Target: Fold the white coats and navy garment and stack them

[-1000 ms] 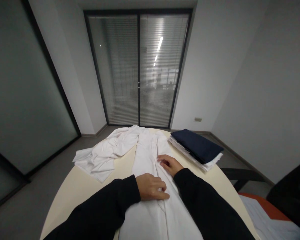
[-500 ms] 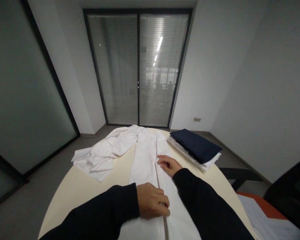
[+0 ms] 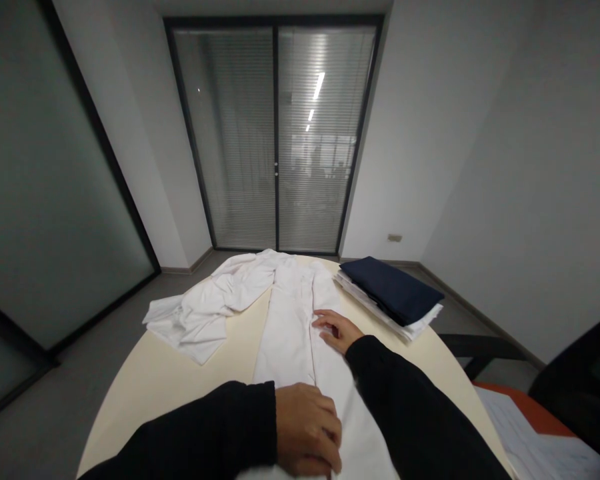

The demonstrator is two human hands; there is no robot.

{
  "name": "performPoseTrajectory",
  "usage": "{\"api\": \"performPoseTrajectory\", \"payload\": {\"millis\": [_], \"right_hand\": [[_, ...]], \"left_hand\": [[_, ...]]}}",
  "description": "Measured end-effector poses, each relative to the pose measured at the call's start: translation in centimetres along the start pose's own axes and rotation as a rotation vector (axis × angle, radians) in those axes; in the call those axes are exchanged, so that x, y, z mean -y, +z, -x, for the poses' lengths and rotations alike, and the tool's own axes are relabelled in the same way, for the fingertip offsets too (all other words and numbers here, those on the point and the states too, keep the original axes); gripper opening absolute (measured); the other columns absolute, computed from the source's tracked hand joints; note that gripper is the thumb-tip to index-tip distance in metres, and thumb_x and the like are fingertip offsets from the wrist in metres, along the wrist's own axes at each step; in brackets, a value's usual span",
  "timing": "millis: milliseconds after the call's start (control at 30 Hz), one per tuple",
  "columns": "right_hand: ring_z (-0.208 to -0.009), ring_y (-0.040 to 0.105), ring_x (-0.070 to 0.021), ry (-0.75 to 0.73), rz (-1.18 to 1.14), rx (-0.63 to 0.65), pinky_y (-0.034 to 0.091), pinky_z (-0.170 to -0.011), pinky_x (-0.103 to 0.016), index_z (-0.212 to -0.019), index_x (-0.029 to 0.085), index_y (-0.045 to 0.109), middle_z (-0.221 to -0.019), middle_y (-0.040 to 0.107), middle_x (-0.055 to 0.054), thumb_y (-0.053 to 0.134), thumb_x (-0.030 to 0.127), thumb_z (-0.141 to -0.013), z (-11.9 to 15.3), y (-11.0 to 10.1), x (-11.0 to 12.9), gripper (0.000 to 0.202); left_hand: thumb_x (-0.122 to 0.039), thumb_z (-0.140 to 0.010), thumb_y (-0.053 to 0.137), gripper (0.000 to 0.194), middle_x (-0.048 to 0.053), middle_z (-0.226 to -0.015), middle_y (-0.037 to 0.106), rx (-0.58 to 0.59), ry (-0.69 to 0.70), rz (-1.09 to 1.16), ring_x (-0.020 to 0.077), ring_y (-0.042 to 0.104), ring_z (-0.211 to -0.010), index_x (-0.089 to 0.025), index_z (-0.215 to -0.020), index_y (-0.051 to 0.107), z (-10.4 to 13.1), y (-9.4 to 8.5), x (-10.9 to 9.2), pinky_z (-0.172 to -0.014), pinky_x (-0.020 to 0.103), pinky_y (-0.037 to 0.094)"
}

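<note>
A long white garment (image 3: 286, 340) lies lengthwise over the table, with a front-to-back line where two cloth edges meet. Its crumpled sleeve-like part (image 3: 215, 303) spreads out to the left. Near the front, my left hand (image 3: 307, 427) is curled palm down at that line, its fingers closed on the cloth; the fingertips are partly hidden. Farther up, my right hand (image 3: 337, 330) rests on the garment's right side, fingers apart and lightly bent, fingertips at the same line.
On the right of the round cream table (image 3: 145, 387) sits a stack of folded cloth, dark blue (image 3: 390, 287) over white (image 3: 420, 327). A black chair (image 3: 585, 380) stands at the right, with papers (image 3: 535, 433) on its orange seat (image 3: 540, 413). Beyond is a glass door (image 3: 310, 220).
My left hand has slid toward me along the line in the cloth, and the gap between the edges has narrowed. My right hand has stayed nearly in place.
</note>
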State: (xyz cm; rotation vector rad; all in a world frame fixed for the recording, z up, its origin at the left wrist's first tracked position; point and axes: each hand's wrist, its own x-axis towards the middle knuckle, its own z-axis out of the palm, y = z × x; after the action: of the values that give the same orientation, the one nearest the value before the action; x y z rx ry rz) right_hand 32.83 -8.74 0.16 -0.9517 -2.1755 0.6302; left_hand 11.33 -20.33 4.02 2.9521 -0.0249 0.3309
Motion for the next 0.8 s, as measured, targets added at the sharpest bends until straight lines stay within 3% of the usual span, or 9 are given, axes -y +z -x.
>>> {"api": "performPoseTrajectory", "payload": {"millis": [133, 200, 267, 367, 433, 467, 567, 667, 800], "right_hand": [[-0.123, 0.049, -0.0275, -0.055, 0.207, -0.004, 0.039, -0.104, -0.047, -0.114, 0.023, 0.063, -0.135, 0.051, -0.012, 0.062, 0.028, -0.082, 0.3, 0.1, -0.3, 0.033], [-0.125, 0.047, -0.0275, -0.055, 0.251, -0.002, 0.038, -0.105, -0.048, -0.119, 0.024, 0.061, -0.137, 0.050, -0.012, 0.061, 0.029, -0.082, 0.4, 0.1, -0.4, 0.037], [-0.124, 0.047, -0.0275, -0.048, 0.263, 0.009, 0.038, -0.104, -0.048, -0.122, 0.025, 0.059, -0.138, 0.050, -0.011, 0.061, 0.030, -0.083, 0.4, 0.2, -0.4, 0.040], [-0.123, 0.048, -0.0281, -0.046, 0.259, 0.014, 0.039, -0.104, -0.048, -0.122, 0.024, 0.059, -0.136, 0.052, -0.012, 0.060, 0.031, -0.083, 0.4, 0.2, -0.5, 0.040], [-0.123, 0.049, -0.0282, -0.054, 0.235, 0.011, 0.039, -0.104, -0.048, -0.122, 0.024, 0.059, -0.136, 0.052, -0.012, 0.061, 0.033, -0.083, 0.4, 0.2, -0.7, 0.040], [-0.123, 0.049, -0.0282, -0.058, 0.220, 0.008, 0.039, -0.104, -0.048, -0.123, 0.024, 0.059, -0.135, 0.053, -0.012, 0.061, 0.033, -0.083, 0.4, 0.2, -0.9, 0.041], [-0.123, 0.050, -0.0285, -0.061, 0.179, 0.027, 0.039, -0.104, -0.048, -0.126, 0.024, 0.058, -0.136, 0.052, -0.013, 0.062, 0.036, -0.083, 0.6, 0.0, -1.5, 0.045], [-0.125, 0.050, -0.0292, -0.052, 0.150, 0.050, 0.039, -0.105, -0.050, -0.130, 0.022, 0.056, -0.136, 0.053, -0.014, 0.064, 0.041, -0.082, 0.8, -0.2, -2.2, 0.051], [-0.125, 0.051, -0.0296, -0.034, 0.173, 0.047, 0.040, -0.105, -0.050, -0.130, 0.022, 0.058, -0.135, 0.055, -0.015, 0.063, 0.044, -0.083, 0.9, -0.3, -2.7, 0.052]], "left_hand": [[-0.035, -0.077, 0.067, 0.014, -0.006, -0.089, 0.070, 0.059, -0.016, 0.151, 0.0161, 0.061, -0.085, -0.026, -0.088, 0.069, -0.2, -0.1, 0.1, -0.075, 0.032, 0.043], [-0.038, -0.080, 0.063, 0.025, -0.004, -0.094, 0.070, 0.114, 0.008, 0.277, 0.0164, 0.062, -0.087, -0.025, -0.101, 0.068, -0.6, -0.7, -0.3, -0.079, 0.028, 0.046], [-0.040, -0.083, 0.059, 0.045, 0.000, -0.108, 0.067, 0.135, -0.073, 0.334, 0.0161, 0.064, -0.087, -0.025, -0.125, 0.058, -1.2, -1.7, -1.0, -0.080, 0.026, 0.048], [-0.047, -0.082, 0.059, 0.069, 0.006, -0.144, 0.041, 0.105, -0.244, 0.206, 0.0216, 0.065, -0.093, -0.035, -0.145, 0.034, -2.3, -2.6, -2.2, -0.072, 0.031, 0.052], [-0.046, -0.086, 0.055, 0.064, 0.004, -0.156, 0.023, 0.096, -0.229, 0.072, 0.0260, 0.064, -0.099, -0.040, -0.145, 0.032, -2.7, -2.2, -2.8, -0.067, 0.034, 0.053], [-0.043, -0.090, 0.050, 0.057, 0.001, -0.158, 0.021, 0.092, -0.189, 0.017, 0.0263, 0.063, -0.102, -0.041, -0.145, 0.033, -2.9, -1.8, -2.9, -0.067, 0.035, 0.053], [-0.035, -0.098, 0.036, 0.042, -0.007, -0.154, 0.031, 0.034, -0.041, -0.095, 0.0272, 0.055, -0.119, -0.038, -0.138, 0.046, -2.8, 0.3, -2.9, -0.084, 0.040, 0.053], [-0.029, -0.098, 0.036, 0.039, -0.008, -0.145, 0.045, -0.018, 0.055, -0.074, 0.0216, 0.031, -0.141, -0.034, -0.131, 0.055, -2.5, 2.0, -2.4, -0.111, 0.041, 0.036], [-0.025, -0.097, 0.034, 0.037, 0.005, -0.146, 0.044, 0.030, 0.113, 0.138, 0.0161, 0.032, -0.139, -0.021, -0.116, 0.066, -2.5, 3.2, -1.9, -0.116, 0.034, 0.027]]}}
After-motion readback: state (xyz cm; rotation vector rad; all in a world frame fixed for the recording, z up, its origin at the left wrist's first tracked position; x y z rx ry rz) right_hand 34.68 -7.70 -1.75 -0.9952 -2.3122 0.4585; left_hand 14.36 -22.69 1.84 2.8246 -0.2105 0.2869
